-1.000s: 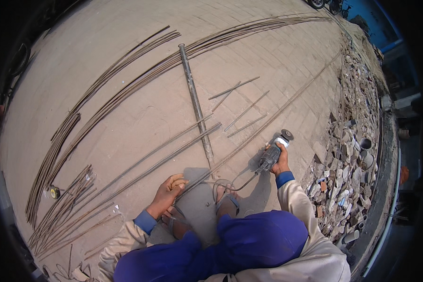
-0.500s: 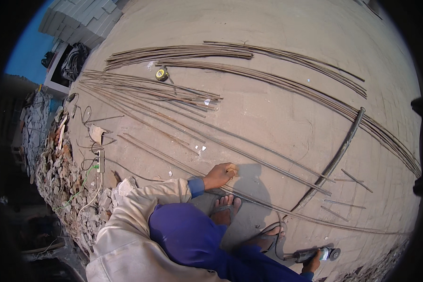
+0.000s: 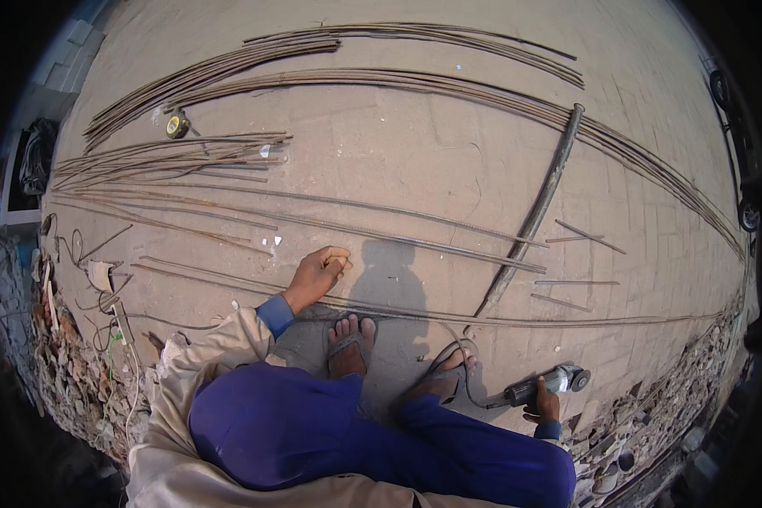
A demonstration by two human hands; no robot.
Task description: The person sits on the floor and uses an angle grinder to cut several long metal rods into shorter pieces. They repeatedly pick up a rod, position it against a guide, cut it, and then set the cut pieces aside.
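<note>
My right hand (image 3: pixel 547 401) grips the dark body of an angle grinder (image 3: pixel 527 391), low on the right. Its disc points to the right, over the ground. The grinder's cord loops back beside my right foot. My left hand (image 3: pixel 313 275) is closed, its fingers pinched around something small and tan that I cannot make out. It hovers near two long steel bars (image 3: pixel 415 313) lying across the ground in front of my sandalled feet. These bars pass over the lower end of a dark metal pipe (image 3: pixel 535 216).
Bundles of rebar (image 3: pixel 381 80) lie farther off, with loose rods (image 3: pixel 178 165) at the left. A yellow tape measure (image 3: pixel 177 124) sits among them. Short cut rods (image 3: pixel 577 281) lie right of the pipe. A power strip (image 3: pixel 122 323) and rubble (image 3: pixel 68 381) border the left.
The view has shifted, so the scene sits further left and higher. More of the grinder and my right hand shows. Both hands keep their grip.
</note>
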